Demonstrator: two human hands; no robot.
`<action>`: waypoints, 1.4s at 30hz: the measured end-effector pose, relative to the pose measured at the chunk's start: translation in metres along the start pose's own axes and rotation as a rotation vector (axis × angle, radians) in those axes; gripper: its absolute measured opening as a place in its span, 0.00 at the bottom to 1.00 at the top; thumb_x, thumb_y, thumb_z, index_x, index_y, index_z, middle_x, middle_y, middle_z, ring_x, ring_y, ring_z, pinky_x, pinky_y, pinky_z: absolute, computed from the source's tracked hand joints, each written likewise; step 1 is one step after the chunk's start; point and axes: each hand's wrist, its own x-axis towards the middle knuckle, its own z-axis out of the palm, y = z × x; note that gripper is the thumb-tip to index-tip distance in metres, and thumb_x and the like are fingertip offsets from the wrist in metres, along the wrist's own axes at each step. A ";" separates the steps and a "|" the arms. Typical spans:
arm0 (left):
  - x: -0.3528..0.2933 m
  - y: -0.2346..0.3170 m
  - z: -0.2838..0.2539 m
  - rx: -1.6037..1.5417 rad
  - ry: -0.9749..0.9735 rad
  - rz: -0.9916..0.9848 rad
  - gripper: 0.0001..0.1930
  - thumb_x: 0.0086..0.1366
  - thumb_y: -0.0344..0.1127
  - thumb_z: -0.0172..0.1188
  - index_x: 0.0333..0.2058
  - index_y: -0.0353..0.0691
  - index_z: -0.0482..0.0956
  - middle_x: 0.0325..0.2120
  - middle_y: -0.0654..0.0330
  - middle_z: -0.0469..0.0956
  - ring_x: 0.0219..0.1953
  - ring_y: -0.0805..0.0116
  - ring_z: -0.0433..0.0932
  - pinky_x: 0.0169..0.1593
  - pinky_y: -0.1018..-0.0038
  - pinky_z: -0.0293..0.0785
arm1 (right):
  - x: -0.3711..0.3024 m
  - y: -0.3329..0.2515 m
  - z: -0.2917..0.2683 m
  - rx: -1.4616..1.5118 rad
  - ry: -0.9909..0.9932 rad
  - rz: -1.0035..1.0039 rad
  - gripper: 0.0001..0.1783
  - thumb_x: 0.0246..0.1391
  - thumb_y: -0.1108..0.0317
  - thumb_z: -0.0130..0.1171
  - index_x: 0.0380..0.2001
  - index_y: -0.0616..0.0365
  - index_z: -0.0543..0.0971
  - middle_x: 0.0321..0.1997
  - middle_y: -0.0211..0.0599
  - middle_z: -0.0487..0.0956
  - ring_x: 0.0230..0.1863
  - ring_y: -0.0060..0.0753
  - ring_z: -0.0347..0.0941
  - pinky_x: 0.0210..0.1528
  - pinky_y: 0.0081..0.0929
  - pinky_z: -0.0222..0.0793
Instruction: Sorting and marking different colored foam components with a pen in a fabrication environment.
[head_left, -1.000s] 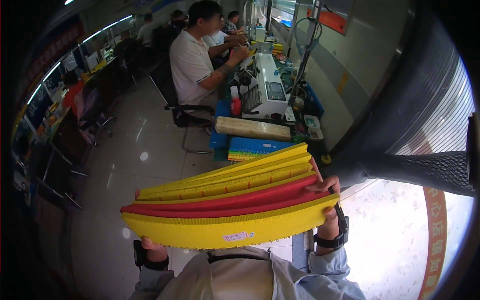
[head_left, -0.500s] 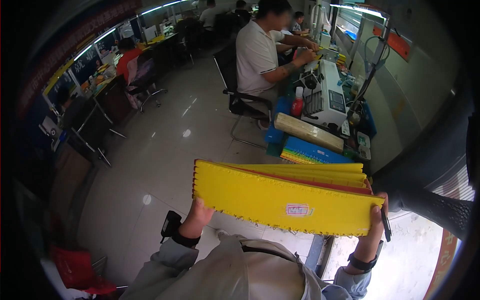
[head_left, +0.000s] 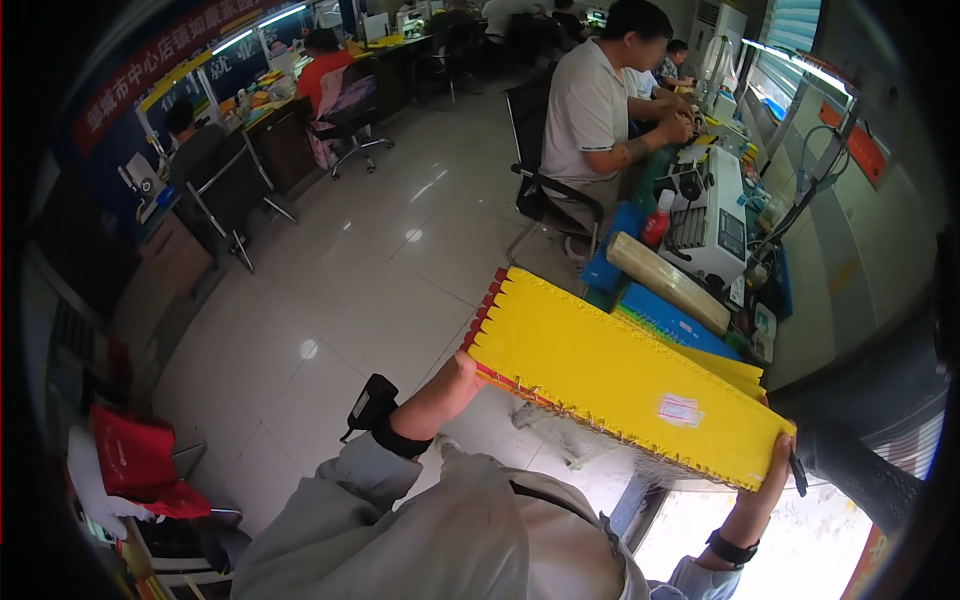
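Observation:
Between my hands I carry a stack of long yellow boards (head_left: pixel 600 365), with thin red layers at the notched left end. A small pale label is stuck on the top one. Fine thread-like loops, blurred, hang along the lower edge. My left hand (head_left: pixel 458 385) is closed on the lower left corner, its fingertips hidden under the stack. My right hand (head_left: pixel 776 462) grips the right end, its thumb on the edge and its other fingers out of sight behind. The stack slopes down to the right, and at its right the boards fan apart slightly.
Beyond the stack, a workbench holds blue boards (head_left: pixel 680 322), a long wrapped block (head_left: pixel 668 283), a red bottle (head_left: pixel 657 218) and a white machine (head_left: pixel 712 220). A seated person (head_left: pixel 590 110) works there. A red bag (head_left: pixel 140 465) lies at lower left; an office chair (head_left: pixel 345 125) stands farther back.
The stack has tilted, its left end rising and swinging to the right while its right end dropped. Both hands still hold it. The view has turned leftward.

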 end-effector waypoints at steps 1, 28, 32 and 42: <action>0.001 0.003 0.000 0.023 -0.056 -0.012 0.44 0.50 0.69 0.37 0.58 0.44 0.46 0.56 0.63 0.53 0.57 0.70 0.54 0.56 0.67 0.54 | 0.000 0.000 -0.001 -0.001 -0.003 -0.001 0.19 0.54 0.53 0.41 0.38 0.59 0.64 0.47 0.46 0.70 0.44 0.28 0.66 0.48 0.24 0.59; 0.012 0.019 0.015 -0.134 -0.171 0.072 0.29 0.62 0.52 0.37 0.58 0.44 0.47 0.57 0.62 0.53 0.59 0.68 0.52 0.59 0.66 0.49 | 0.002 0.010 -0.015 0.102 0.165 0.086 0.26 0.53 0.49 0.42 0.44 0.62 0.66 0.41 0.38 0.72 0.40 0.24 0.70 0.40 0.20 0.65; 0.018 0.022 0.020 -0.108 -0.140 0.040 0.33 0.61 0.54 0.41 0.59 0.47 0.43 0.58 0.62 0.50 0.60 0.70 0.49 0.58 0.68 0.50 | 0.003 0.015 -0.024 0.117 0.142 0.088 0.27 0.53 0.48 0.43 0.45 0.62 0.66 0.41 0.38 0.72 0.40 0.25 0.70 0.40 0.21 0.65; 0.026 0.039 0.047 0.066 0.006 0.095 0.45 0.51 0.65 0.47 0.59 0.44 0.42 0.59 0.62 0.45 0.61 0.68 0.47 0.59 0.68 0.49 | 0.006 0.015 -0.019 0.138 0.060 0.051 0.29 0.53 0.47 0.42 0.46 0.62 0.63 0.45 0.41 0.70 0.44 0.28 0.68 0.43 0.23 0.64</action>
